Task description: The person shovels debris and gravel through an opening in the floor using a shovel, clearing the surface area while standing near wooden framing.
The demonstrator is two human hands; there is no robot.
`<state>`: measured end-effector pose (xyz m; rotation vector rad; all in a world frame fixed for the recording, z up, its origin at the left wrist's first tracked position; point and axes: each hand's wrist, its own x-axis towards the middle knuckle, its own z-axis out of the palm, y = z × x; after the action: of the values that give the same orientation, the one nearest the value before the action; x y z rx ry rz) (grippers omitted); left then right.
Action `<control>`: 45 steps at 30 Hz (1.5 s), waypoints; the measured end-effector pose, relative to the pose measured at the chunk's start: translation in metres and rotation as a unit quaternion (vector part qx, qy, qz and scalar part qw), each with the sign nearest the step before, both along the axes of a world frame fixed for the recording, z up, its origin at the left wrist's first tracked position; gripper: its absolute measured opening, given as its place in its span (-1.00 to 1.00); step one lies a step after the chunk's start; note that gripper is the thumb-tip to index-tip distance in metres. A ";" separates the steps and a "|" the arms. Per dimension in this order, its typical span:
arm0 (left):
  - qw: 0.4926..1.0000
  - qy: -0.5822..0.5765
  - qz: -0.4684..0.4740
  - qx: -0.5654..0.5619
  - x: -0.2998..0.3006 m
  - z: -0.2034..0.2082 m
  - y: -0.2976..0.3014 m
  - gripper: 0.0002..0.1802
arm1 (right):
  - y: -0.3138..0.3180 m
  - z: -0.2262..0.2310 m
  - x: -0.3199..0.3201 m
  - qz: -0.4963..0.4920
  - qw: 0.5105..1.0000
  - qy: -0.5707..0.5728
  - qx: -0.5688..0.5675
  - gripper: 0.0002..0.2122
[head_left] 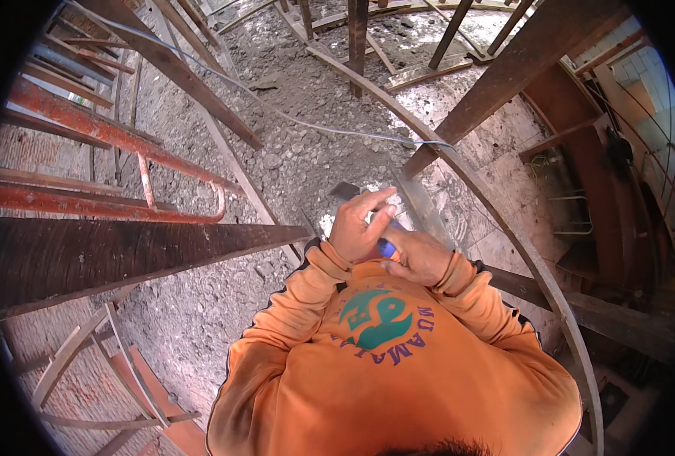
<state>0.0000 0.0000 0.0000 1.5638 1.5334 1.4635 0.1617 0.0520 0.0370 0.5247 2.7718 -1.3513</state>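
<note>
My right hand [417, 257] is closed around a blue and orange handle [387, 248] close to my chest. Most of that handle is hidden by my fingers, so the kind of tool cannot be told. Just left of it, my left hand [356, 224] lies palm down with fingers stretched out and thumb apart, by the right thumb and fingers. A dark flat piece [345, 190] shows beyond the left hand; whether it belongs to the handle is hidden. A narrow grey board [421, 205] lies beyond the right hand.
Rubble [277, 129] covers the ground ahead. Dark wooden posts [140, 254] and a red metal frame [109, 137] reach in from the left. A thin cable [299, 121] crosses ahead. A curved strip [497, 205] passes on the right, near a brown cabinet [581, 144].
</note>
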 end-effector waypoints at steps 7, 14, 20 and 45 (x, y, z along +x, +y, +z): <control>0.773 -0.434 0.003 -0.464 0.016 -0.170 -0.038 -0.22 | 0.002 -0.007 0.037 -0.082 0.996 -0.023 -0.024 -0.57; 0.604 -0.693 0.005 -0.394 0.068 -0.201 -0.036 -0.19 | -0.039 -0.003 0.021 -0.037 0.993 -0.073 -0.088 -0.56; 0.642 -0.637 0.117 -0.411 0.102 -0.241 -0.020 -0.54 | -0.065 -0.020 0.046 0.020 0.997 -0.043 -0.060 -0.56; 0.487 -0.819 0.304 -0.014 0.283 -0.253 -0.013 -0.64 | -0.084 0.012 0.230 -0.033 0.994 0.088 0.054 -0.70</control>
<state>0.2828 -0.0130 -0.2531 -0.8384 0.6268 1.9988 0.3920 -0.0320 0.0489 0.5301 3.0088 -1.3256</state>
